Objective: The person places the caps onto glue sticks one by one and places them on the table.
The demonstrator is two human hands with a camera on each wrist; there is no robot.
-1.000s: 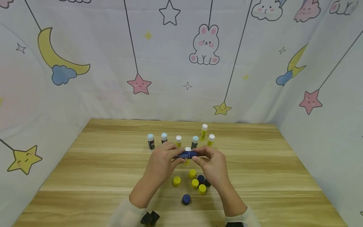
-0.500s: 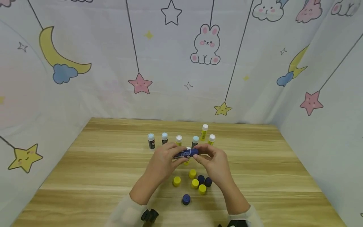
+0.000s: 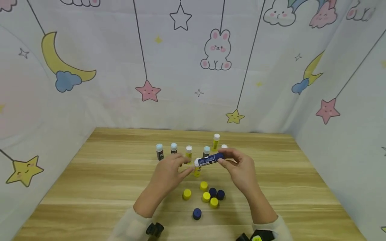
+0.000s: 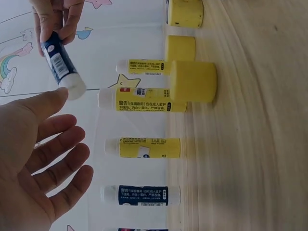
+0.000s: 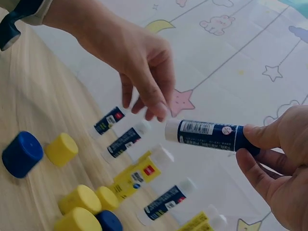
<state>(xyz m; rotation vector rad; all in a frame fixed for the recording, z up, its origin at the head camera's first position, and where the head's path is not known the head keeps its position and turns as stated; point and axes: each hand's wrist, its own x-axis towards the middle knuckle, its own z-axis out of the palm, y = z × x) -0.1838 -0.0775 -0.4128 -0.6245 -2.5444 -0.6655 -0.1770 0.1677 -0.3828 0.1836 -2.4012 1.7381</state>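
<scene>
My right hand [image 3: 241,170] pinches a dark blue glue stick [image 3: 211,159] by its blue end between thumb and fingers. The stick is held in the air, nearly level, its white end [image 5: 172,130] pointing left. Close to that end is my left hand [image 3: 168,172], its fingers loosely spread and wrapped round nothing. Its thumb tip [image 4: 60,96] overlaps the white end in the left wrist view; touching or just apart, I cannot tell. Behind and below stand uncapped-looking glue sticks, among them a yellow one [image 3: 197,171] and a blue one [image 3: 159,152], white ends up.
Several yellow caps [image 3: 187,194] and blue caps [image 3: 197,214] lie on the wooden table [image 3: 90,187] nearer to me. More yellow sticks [image 3: 215,143] stand farther back. A patterned white curtain [image 3: 181,110] closes off the back and sides.
The left hand has let go of the blue glue stick. The right hand has moved right and slightly up with it, and the white end now shows.
</scene>
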